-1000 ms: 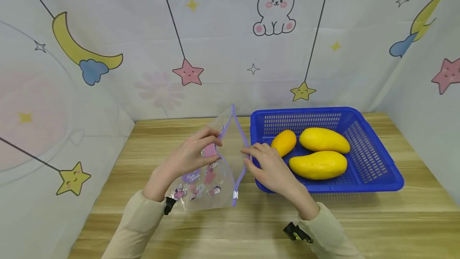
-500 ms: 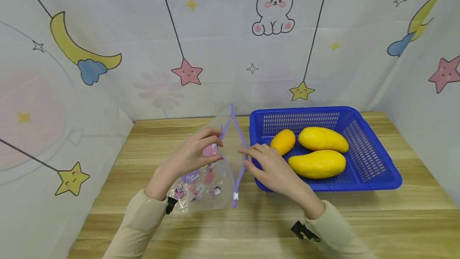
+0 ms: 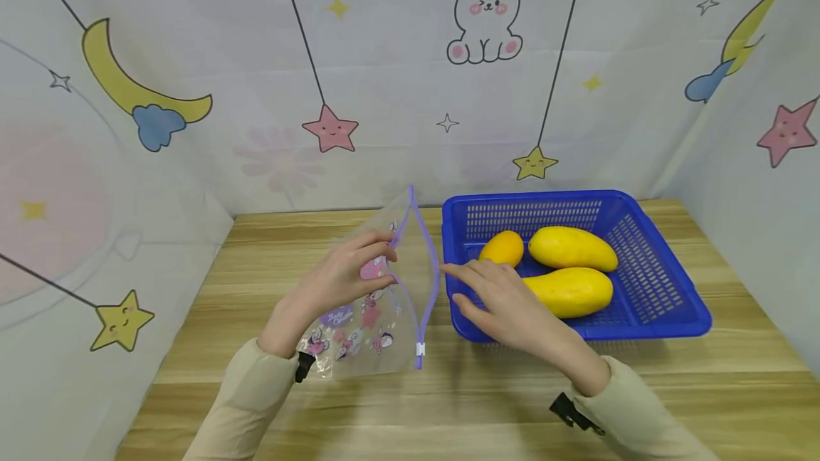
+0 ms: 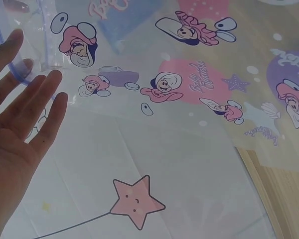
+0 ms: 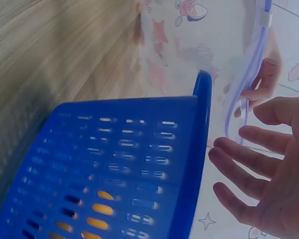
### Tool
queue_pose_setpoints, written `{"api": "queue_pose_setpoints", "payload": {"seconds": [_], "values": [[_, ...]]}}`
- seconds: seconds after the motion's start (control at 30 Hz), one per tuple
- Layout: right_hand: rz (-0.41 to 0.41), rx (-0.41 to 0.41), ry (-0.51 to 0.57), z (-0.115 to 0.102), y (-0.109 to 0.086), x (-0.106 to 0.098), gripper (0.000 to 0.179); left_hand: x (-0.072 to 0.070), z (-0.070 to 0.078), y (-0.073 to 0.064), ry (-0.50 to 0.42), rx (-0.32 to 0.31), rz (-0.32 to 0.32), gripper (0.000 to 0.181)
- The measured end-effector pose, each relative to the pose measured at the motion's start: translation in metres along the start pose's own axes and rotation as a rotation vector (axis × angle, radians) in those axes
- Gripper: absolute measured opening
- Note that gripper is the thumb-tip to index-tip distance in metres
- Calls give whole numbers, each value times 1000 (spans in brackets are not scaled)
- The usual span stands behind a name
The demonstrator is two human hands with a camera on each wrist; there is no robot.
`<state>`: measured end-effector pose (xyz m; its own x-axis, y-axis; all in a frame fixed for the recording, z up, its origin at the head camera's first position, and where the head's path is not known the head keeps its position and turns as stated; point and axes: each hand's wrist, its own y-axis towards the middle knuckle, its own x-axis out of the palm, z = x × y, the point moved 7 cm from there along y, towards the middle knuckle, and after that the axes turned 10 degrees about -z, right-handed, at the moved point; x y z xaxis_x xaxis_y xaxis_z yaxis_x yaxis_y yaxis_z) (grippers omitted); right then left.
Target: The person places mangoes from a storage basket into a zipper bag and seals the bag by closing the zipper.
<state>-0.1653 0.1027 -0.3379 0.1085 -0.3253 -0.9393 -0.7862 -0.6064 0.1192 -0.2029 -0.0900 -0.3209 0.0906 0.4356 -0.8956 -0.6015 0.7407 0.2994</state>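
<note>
A clear zip bag with cartoon prints, a purple zip edge and a white slider stands with its mouth spread. At its left rim my left hand holds the bag, thumb and fingers curled over the edge; the left wrist view shows the purple strip running among the fingers. My right hand hovers over the left rim of the blue basket, fingers loosely spread, just right of the bag and apart from it. In the basket lie three yellow mangoes; the right hand partly covers the front one.
Under everything is a wood-grain table. A white printed cloth stands behind and along both sides. The basket's perforated wall rises close beside my right hand.
My right hand has let go of the bag's right rim and shifted right, over the basket's edge. My left hand stays at the left rim, and the bag's mouth remains spread.
</note>
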Motion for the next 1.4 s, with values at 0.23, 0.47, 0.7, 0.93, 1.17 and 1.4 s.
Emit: {"api": "queue_pose_setpoints", "payload": {"seconds": [0.23, 0.47, 0.7, 0.93, 1.17, 1.4], "values": [[-60, -31, -109, -1, -8, -5, 31, 0, -1, 0, 0, -6, -1, 22], [-82, -86, -243, -2, -15, -11, 29, 1, -3, -1, -9, -26, -17, 22], [-106, -154, -373, 0, -19, -15, 28, 1, -4, 0, -14, -30, -19, 22], [-144, -183, -453, 12, -20, -15, 28, 2, -5, 0, -15, -36, -28, 21], [-184, -223, -506, 27, -19, -13, 33, 3, -6, 0, -17, -44, -34, 21], [-261, -213, -541, 48, -21, -11, 42, 3, -7, -1, -16, -55, -31, 22]]}}
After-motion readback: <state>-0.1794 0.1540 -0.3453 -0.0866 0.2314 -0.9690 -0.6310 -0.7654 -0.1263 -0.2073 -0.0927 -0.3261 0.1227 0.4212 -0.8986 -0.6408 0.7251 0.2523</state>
